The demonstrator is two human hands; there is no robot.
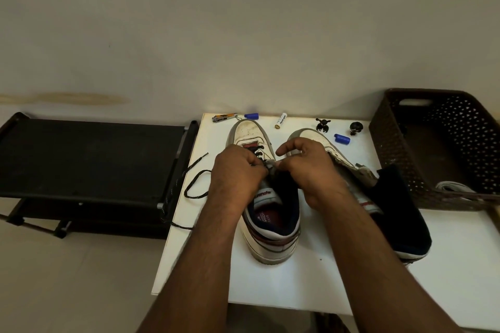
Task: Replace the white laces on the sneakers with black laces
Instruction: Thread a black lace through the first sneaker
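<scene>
On the white counter [311,286], both hands work at the worn white leather sneaker [270,227]. The left hand [238,170] pinches the limp black woven lace [194,186]; the right hand [308,167] seemingly grips the eyelet flap. Soft and floppy, it handles best by its stiff tip.

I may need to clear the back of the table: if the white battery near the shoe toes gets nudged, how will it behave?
The battery is a small smooth cylinder lying on its side on the bare white table, so it will probably roll rather than slide. It looks rigid and light. It lies close to the table's back edge, so it might roll off.
</scene>
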